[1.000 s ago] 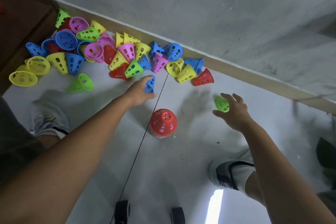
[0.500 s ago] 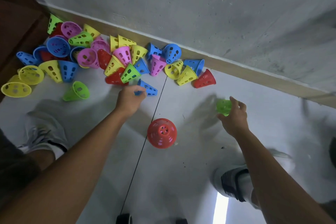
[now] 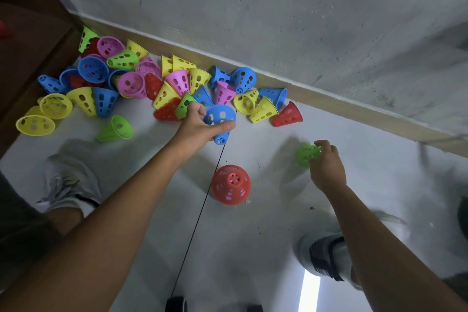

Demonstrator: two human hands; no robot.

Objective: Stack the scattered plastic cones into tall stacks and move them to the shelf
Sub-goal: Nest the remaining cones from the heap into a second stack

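Now the left hand (image 3: 195, 125) grips a blue cone (image 3: 219, 121), tip toward the camera; the right hand (image 3: 326, 164) holds a green cone (image 3: 307, 153).

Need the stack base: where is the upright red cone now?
In the head view, the red cone stands alone on the floor centre, between both arms, below the blue cone gripped by the left hand.

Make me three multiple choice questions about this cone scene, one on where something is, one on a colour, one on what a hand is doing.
1. Where does the upright red plastic cone stand?
A. between the two arms
B. inside the pile
C. on the shoe

2. What colour is the perforated plastic cone in the left hand?
A. pink
B. blue
C. yellow

3. What is the right hand doing?
A. lying flat
B. holding a green plastic cone
C. pointing

Answers: A, it stands alone on the floor between the forearms; B, the left grip wraps blue plastic; B, fingers curl on green.
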